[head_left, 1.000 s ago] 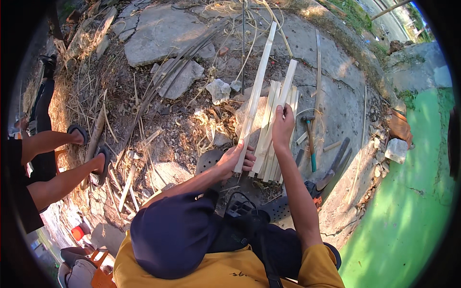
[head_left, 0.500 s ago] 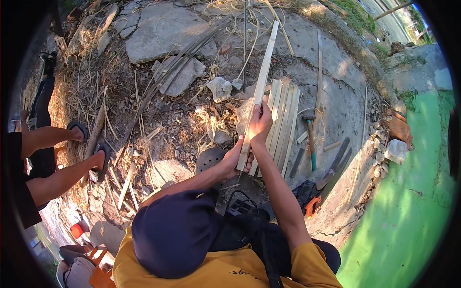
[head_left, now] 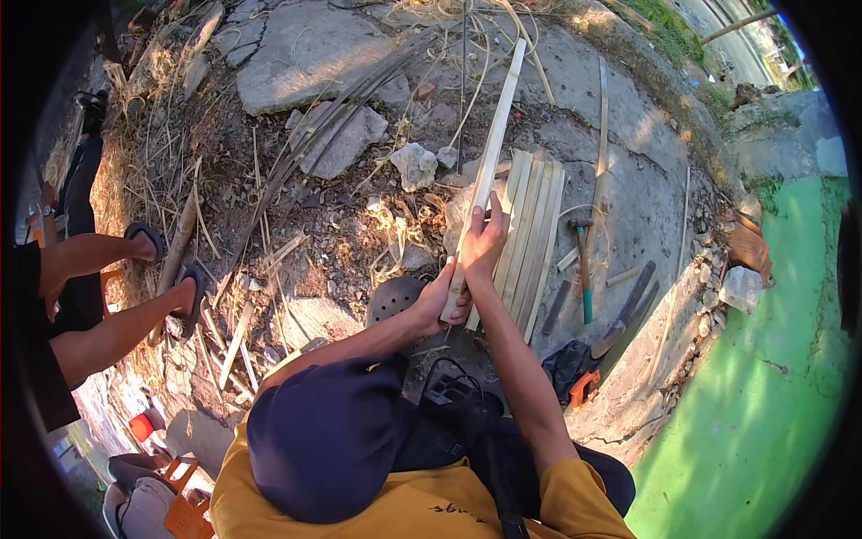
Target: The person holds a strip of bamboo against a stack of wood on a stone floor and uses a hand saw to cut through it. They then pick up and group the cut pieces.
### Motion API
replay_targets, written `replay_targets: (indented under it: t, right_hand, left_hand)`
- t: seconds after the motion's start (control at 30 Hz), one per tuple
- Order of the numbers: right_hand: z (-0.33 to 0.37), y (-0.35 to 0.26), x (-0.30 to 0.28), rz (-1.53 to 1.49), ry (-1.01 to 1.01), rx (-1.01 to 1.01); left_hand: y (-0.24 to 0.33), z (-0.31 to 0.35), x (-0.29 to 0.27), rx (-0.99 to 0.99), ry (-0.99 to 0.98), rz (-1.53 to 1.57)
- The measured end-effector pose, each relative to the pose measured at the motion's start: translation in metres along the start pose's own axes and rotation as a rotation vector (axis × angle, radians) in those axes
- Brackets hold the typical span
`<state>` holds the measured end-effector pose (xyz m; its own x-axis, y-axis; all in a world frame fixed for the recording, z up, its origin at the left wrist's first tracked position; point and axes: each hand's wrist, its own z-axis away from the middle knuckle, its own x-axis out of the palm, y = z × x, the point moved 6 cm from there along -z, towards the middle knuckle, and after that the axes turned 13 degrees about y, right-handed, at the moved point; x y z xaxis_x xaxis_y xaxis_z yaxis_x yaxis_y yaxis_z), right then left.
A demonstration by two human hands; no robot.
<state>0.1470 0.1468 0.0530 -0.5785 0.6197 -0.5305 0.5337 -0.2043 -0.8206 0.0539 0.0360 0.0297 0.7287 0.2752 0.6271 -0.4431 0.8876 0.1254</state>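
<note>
The long pale slat [head_left: 496, 144] slants from the centre of the frame toward the top, and both hands are closed on it: the left hand [head_left: 438, 296] around its lower end, the right hand [head_left: 485, 241] just above. Splinters look the likeliest trouble, since bare skin wraps what seem to be freshly cut edges. With both grips near one end, the far end could dip or swing if either loosens. The right forearm passes close over the bundle of slats [head_left: 537, 234] right of centre, so a careless sweep might fan them apart; the rough stone [head_left: 456, 218] beside them offers an uneven rest.

The slats are flat, straight-edged and pale, wood or bamboo, I cannot tell which. Right of centre, a hammer [head_left: 584, 269] pairs a dark head with a slim handle ending in teal. At lower right sits a glossy orange tool handle [head_left: 584, 389]. A grey perforated clog [head_left: 392, 298] shows near the centre, smooth against gritty soil, while a cracked, coarse concrete slab [head_left: 310, 58] fills the upper left.
</note>
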Motion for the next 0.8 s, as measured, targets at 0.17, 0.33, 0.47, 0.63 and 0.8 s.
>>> replay_targets:
  t: [0.17, 0.33, 0.47, 0.63, 0.8]
  right_hand:
    - [0.0, -0.002, -0.003, 0.019, 0.02, -0.037]
    - [0.002, -0.003, -0.003, 0.014, -0.031, 0.028]
    - [0.002, 0.0, -0.003, -0.005, -0.029, 0.034]
    - [0.004, 0.001, 0.0, -0.023, -0.036, 0.038]
    - [0.004, 0.009, 0.002, -0.039, -0.016, 0.034]
  left_hand:
    - [0.002, 0.003, 0.001, 0.006, 0.057, -0.047]
    - [0.001, 0.003, -0.001, 0.036, 0.11, -0.043]
    - [0.0, 0.003, 0.0, 0.035, 0.097, -0.024]
    - [-0.004, 0.003, -0.003, -0.001, 0.1, 0.002]
    - [-0.003, 0.004, 0.0, 0.007, 0.093, -0.012]
